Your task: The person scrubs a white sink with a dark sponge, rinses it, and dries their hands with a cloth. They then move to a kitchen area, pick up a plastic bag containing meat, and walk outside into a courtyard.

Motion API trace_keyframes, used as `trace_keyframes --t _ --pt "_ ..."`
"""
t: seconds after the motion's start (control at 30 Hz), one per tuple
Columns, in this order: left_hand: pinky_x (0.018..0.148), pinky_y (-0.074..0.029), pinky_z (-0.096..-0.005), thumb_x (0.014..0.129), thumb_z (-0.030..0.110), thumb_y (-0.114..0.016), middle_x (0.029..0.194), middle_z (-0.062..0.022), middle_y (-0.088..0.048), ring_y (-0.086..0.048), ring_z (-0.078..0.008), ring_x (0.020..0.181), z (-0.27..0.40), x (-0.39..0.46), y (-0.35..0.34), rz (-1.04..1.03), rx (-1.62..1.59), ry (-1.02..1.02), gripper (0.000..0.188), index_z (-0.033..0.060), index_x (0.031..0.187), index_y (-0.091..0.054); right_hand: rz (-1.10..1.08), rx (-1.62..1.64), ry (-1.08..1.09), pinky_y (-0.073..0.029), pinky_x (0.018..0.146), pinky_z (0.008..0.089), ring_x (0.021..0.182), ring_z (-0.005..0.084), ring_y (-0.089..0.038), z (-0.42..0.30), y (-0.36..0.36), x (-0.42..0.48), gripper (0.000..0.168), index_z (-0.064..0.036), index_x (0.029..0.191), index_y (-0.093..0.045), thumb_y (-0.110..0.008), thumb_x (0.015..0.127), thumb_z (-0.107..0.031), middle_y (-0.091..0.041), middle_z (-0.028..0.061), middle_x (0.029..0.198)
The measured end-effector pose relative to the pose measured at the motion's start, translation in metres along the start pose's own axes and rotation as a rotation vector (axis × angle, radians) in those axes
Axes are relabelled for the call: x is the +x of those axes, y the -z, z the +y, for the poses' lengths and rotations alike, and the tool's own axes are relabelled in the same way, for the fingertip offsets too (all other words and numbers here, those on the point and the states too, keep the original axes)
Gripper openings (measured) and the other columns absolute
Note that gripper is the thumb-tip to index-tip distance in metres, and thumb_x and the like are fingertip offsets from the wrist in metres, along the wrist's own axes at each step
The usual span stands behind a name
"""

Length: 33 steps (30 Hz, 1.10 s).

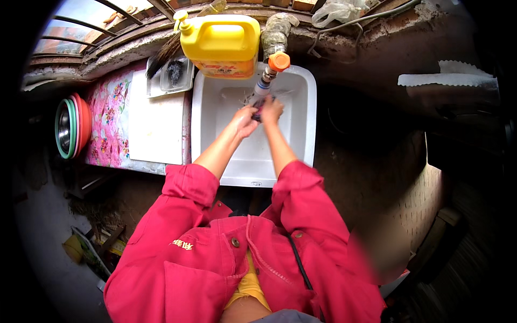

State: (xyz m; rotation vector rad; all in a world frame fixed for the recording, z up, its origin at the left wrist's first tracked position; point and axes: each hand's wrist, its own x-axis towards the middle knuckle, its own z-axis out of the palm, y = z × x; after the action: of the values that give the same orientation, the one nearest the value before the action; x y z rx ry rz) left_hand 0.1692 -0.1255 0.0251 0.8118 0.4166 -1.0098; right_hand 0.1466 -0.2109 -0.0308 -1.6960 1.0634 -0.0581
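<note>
Over a white sink basin, both of my hands hold a small dark and pinkish item under the spout of a faucet with an orange handle. My left hand grips its left side, and my right hand, blurred, is on its right side. Water sprays around the spout and my fingers. What the item is cannot be told. The basin's floor shows below my wrists.
A yellow plastic jug stands at the basin's back rim. To the left are a white board, a clear plastic tray holding a dark scrubber, a dark-bristled brush and stacked bowls on a floral cloth.
</note>
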Motion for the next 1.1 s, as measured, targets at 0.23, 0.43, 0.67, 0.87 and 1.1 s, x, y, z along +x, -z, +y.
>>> trace_keyframes --t 0.23,0.43,0.67,0.87,1.1 --pt "0.081 -0.048 -0.0339 0.091 0.02 -0.05 0.104 -0.01 -0.058 -0.056 -0.0198 0.094 0.017 0.001 0.002 0.253 0.041 -0.053 0.029 0.0007 0.112 -0.052 0.004 0.222 0.148 -0.044 0.082 0.0376 0.093 0.0292 -0.058 -0.001 -0.037 -0.039 0.037 -0.003 0.12 -0.049 -0.042 0.091 -0.027 -0.058 0.0204 0.104" --pt "0.091 -0.043 -0.0367 0.093 0.03 -0.043 0.103 -0.0107 -0.059 -0.055 -0.0227 0.1 0.012 -0.013 -0.013 0.018 0.041 -0.073 0.034 0.002 0.108 -0.054 -0.116 0.474 0.015 -0.045 0.077 0.0399 0.083 0.0345 -0.059 -0.03 0.009 -0.015 0.035 0.0 0.11 -0.054 -0.041 0.092 -0.027 -0.059 0.0192 0.096" --pt "0.073 -0.05 -0.0376 0.09 0.056 -0.034 0.089 -0.008 -0.061 -0.06 -0.02 0.082 0.011 0.016 0.027 0.178 0.033 0.16 0.05 0.0115 0.091 -0.056 -0.103 0.187 0.52 -0.043 0.075 0.0429 0.085 0.0372 -0.059 -0.024 -0.015 -0.033 0.028 0.0 0.088 -0.06 -0.043 0.089 -0.021 -0.061 0.0232 0.087" --pt "0.07 -0.047 -0.0358 0.09 0.054 -0.029 0.086 -0.0159 -0.063 -0.06 -0.0228 0.075 0.007 -0.012 -0.034 0.437 0.739 0.051 0.067 -0.0038 0.098 -0.06 -0.029 0.211 0.14 -0.044 0.071 0.0418 0.076 0.0336 -0.059 -0.029 0.006 -0.008 0.025 0.0 0.083 -0.06 -0.042 0.086 -0.017 -0.061 0.0188 0.079" --pt "0.075 -0.046 -0.0335 0.092 0.042 -0.039 0.093 -0.0145 -0.063 -0.06 -0.0217 0.086 0.004 -0.005 0.008 0.328 0.768 -0.384 0.05 -0.0021 0.105 -0.059 -0.39 0.496 -0.351 -0.046 0.08 0.0458 0.086 0.0267 -0.057 -0.058 0.033 -0.014 0.029 -0.01 0.111 -0.049 -0.04 0.092 -0.029 -0.053 0.0122 0.107"
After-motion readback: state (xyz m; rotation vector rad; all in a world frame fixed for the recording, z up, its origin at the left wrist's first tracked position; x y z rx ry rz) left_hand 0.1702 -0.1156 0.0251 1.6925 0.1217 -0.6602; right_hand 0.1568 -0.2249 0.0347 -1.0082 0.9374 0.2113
